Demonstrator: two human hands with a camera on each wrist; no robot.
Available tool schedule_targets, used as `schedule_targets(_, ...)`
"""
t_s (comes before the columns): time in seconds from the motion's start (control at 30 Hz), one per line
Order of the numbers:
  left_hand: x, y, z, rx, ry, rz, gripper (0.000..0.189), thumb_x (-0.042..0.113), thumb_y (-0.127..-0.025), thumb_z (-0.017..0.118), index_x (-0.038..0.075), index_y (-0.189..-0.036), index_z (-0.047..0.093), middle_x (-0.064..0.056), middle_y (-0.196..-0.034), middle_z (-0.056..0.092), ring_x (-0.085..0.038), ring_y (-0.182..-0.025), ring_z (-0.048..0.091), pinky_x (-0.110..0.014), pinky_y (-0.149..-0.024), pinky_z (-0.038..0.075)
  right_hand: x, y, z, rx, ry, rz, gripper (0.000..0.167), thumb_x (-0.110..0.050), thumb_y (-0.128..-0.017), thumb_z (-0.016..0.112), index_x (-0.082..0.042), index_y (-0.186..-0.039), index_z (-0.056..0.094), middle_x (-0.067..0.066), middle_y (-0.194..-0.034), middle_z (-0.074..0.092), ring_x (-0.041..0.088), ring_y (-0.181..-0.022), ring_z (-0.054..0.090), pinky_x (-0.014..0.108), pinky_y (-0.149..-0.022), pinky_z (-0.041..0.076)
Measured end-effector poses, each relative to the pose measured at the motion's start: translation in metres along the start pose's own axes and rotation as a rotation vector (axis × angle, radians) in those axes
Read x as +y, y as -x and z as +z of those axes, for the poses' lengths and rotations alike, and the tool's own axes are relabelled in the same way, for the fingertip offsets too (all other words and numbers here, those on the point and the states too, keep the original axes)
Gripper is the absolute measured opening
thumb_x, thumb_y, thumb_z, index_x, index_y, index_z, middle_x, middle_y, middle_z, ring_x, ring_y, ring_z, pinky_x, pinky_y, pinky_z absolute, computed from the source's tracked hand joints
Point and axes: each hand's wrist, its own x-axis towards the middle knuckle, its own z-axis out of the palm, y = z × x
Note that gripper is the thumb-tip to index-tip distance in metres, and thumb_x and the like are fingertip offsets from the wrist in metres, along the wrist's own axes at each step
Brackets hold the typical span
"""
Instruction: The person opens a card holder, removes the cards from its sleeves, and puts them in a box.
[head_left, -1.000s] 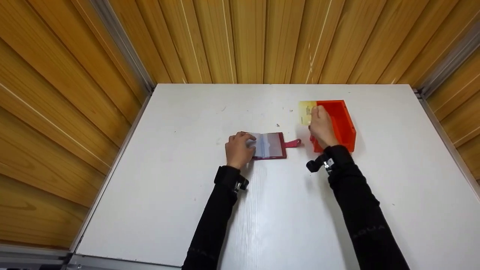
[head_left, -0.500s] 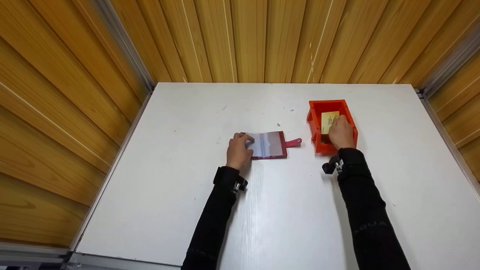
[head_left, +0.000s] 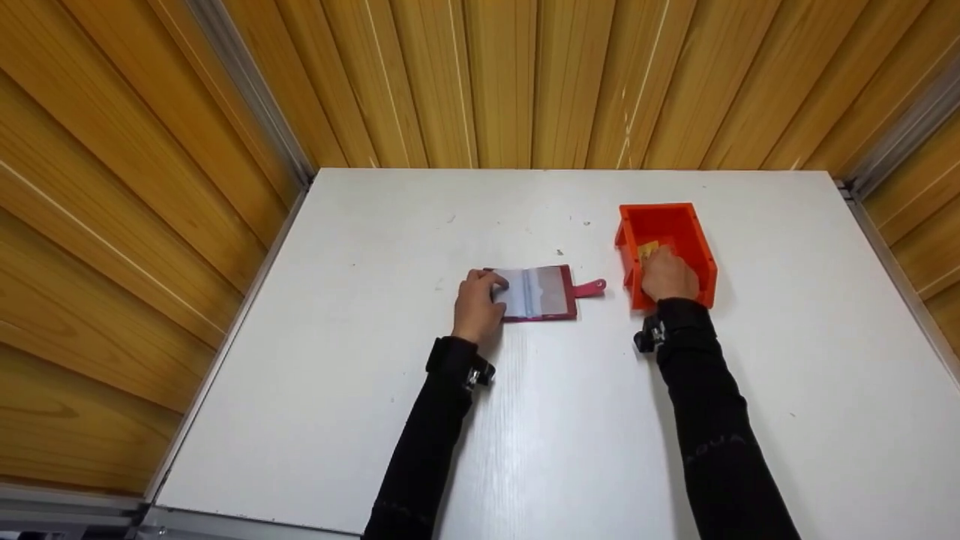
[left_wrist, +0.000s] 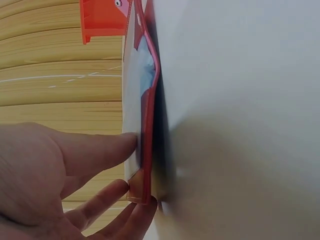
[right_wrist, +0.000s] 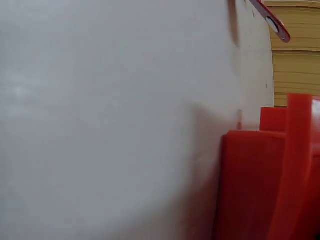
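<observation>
A red card holder [head_left: 567, 292] lies spread on the table with clear plastic sleeves [head_left: 525, 292] showing and a pink snap strap [head_left: 590, 288] pointing right. My left hand [head_left: 478, 307] grips its left side. In the left wrist view the thumb [left_wrist: 107, 150] presses the inner face, and fingers curl at the cover's edge. My right hand [head_left: 670, 274] reaches down inside an orange-red bin [head_left: 660, 217], by a yellow card [head_left: 647, 249] that is mostly covered. Its fingertips are hidden by the hand's back. The right wrist view shows the bin wall [right_wrist: 250, 185] but no fingers.
The white table [head_left: 360, 390] carries the card holder in the middle and the bin to its right. Wood-look panels [head_left: 495, 82] stand along the back and both sides, with metal rails [head_left: 255, 90] at the corners.
My right hand moved with the yellow card from left of the bin to over it, then down inside, where the card is now mostly covered. The left hand stays on the card holder.
</observation>
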Motion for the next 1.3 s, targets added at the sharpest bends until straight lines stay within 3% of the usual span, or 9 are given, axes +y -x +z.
schedule_targets(0.23, -0.0019, 0.0001, 0.0007, 0.005, 0.007, 0.005, 0.032, -0.006, -0.083, 0.073, 0.004, -0.113, 0.074, -0.018, -0.132, 0.06, -0.039, -0.12, 0.057, -0.048, -0.102, 0.048, -0.0009, 0.0017, 0.002, 0.007, 0.036, -0.037, 0.033, -0.019, -0.108, 0.045, 0.011, -0.12, 0.048, 0.028, -0.093, 0.06, 0.047, -0.092, 0.062, 0.058, -0.09, 0.054)
schedule_targets(0.4, -0.0018, -0.0003, 0.0011, -0.007, -0.002, -0.009, 0.033, -0.005, -0.084, 0.073, 0.006, -0.115, 0.074, -0.017, -0.134, 0.059, -0.037, -0.121, 0.056, -0.047, -0.103, 0.048, -0.0043, 0.0033, 0.003, 0.066, 0.036, 0.007, 0.037, -0.021, -0.109, 0.045, 0.012, -0.124, 0.047, 0.035, -0.105, 0.062, 0.051, -0.101, 0.064, 0.061, -0.097, 0.053)
schedule_targets(0.53, -0.0011, -0.0007, 0.0009, -0.01, 0.005, -0.016, 0.033, -0.006, -0.085, 0.074, 0.006, -0.116, 0.074, -0.016, -0.134, 0.059, -0.036, -0.122, 0.056, -0.046, -0.103, 0.048, -0.0064, 0.0018, 0.0057, 0.117, -0.022, 0.078, 0.041, -0.025, -0.11, 0.045, 0.012, -0.128, 0.047, 0.039, -0.116, 0.061, 0.054, -0.111, 0.063, 0.061, -0.101, 0.051)
schedule_targets(0.67, -0.0005, -0.0011, 0.0004, -0.004, 0.016, -0.021, 0.033, -0.007, -0.084, 0.074, 0.005, -0.115, 0.074, -0.016, -0.134, 0.059, -0.036, -0.122, 0.056, -0.046, -0.104, 0.048, -0.0063, -0.0003, 0.0078, 0.153, -0.066, 0.094, 0.045, -0.026, -0.108, 0.05, 0.012, -0.131, 0.045, 0.04, -0.122, 0.057, 0.056, -0.115, 0.06, 0.062, -0.104, 0.049)
schedule_targets(1.07, 0.0004, 0.0001, 0.0001, 0.003, 0.028, -0.03, 0.034, -0.008, -0.084, 0.074, 0.005, -0.115, 0.074, -0.016, -0.134, 0.059, -0.036, -0.122, 0.056, -0.046, -0.105, 0.047, -0.0041, -0.0032, 0.0088, 0.139, -0.069, 0.112, 0.046, -0.027, -0.107, 0.051, 0.012, -0.13, 0.046, 0.038, -0.121, 0.059, 0.053, -0.114, 0.062, 0.061, -0.104, 0.049)
schedule_targets(1.3, -0.0012, 0.0004, 0.0006, 0.025, 0.007, -0.003, 0.037, -0.008, -0.081, 0.073, 0.002, -0.117, 0.071, -0.019, -0.127, 0.061, -0.037, -0.114, 0.057, -0.048, -0.1, 0.048, -0.004, -0.0011, 0.0072, 0.143, -0.111, 0.117, 0.046, -0.025, -0.108, 0.042, 0.011, -0.136, 0.042, 0.039, -0.129, 0.057, 0.054, -0.12, 0.059, 0.061, -0.107, 0.047)
